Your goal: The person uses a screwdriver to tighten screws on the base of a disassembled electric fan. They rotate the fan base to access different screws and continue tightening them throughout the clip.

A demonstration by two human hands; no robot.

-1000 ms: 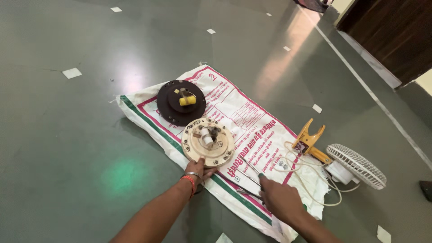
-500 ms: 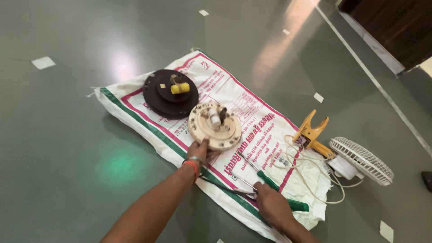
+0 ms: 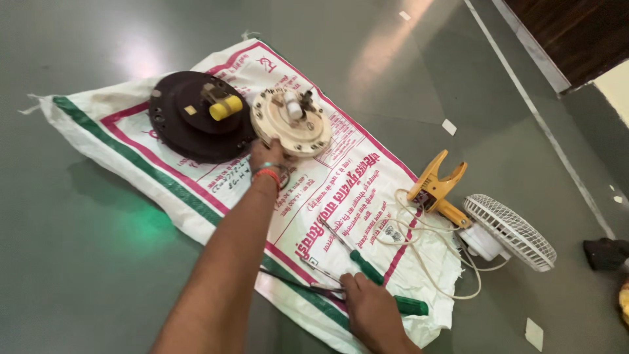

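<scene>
I see open sack (image 3: 341, 190) between my left hand (image 3: 265, 156) and right hand (image 3: 370, 308), while the dark disc (image 3: 190, 121) and cream disc (image 3: 291, 121) crowd the far end, and the screwdriver (image 3: 373, 272), cord (image 3: 426, 229) and small fan (image 3: 508, 229) hem the right.

Spread flat on the floor (image 3: 98, 275): a woven sack (image 3: 367, 177), carrying nearly everything. Just beyond the left grip (image 3: 265, 156), touching its fingertips, a round motor housing (image 3: 290, 123). Left of that grip, edge to edge with the housing, a round motor plate (image 3: 190, 118) with a capacitor (image 3: 225, 107) on top. Under and just beyond the right grip (image 3: 370, 308), a screwdriver (image 3: 367, 267) and thin metal tools (image 3: 308, 275), all lying on the sack's near edge. Right of and beyond the right grip, a loose cord (image 3: 426, 229) on the sack's corner, then a clamp (image 3: 436, 187), then a small fan (image 3: 508, 229) resting on the floor just off the sack.
</scene>
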